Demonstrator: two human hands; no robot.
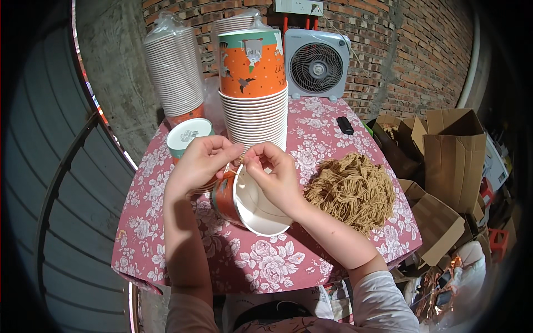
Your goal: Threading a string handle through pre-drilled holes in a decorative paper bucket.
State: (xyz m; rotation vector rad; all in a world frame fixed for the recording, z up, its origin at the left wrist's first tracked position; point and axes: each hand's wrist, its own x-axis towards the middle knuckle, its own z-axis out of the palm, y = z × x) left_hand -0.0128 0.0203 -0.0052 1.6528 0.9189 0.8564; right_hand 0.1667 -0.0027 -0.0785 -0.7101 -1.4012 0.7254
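Note:
Over the middle of the table my left hand point(206, 159) and my right hand point(274, 171) meet, fingertips pinched close together. Between them is a thin tan cord point(227, 168), with a short end sticking out below the fingers; its exact shape at the fingertips is partly hidden. Just under my hands an orange paper bucket point(224, 201) lies tilted, its white mouth facing me, and a thin line of cord appears to run across its inside. Right of my right forearm sits a heap of tan cords point(352, 191).
Behind my hands stands a tall stack of paper buckets point(252, 114). Left of it are an upturned bucket point(180, 145) and a bagged stack point(175, 72). A box fan point(317, 69) and a small black object point(345, 125) are farther back. Cardboard boxes point(454, 161) crowd the right side.

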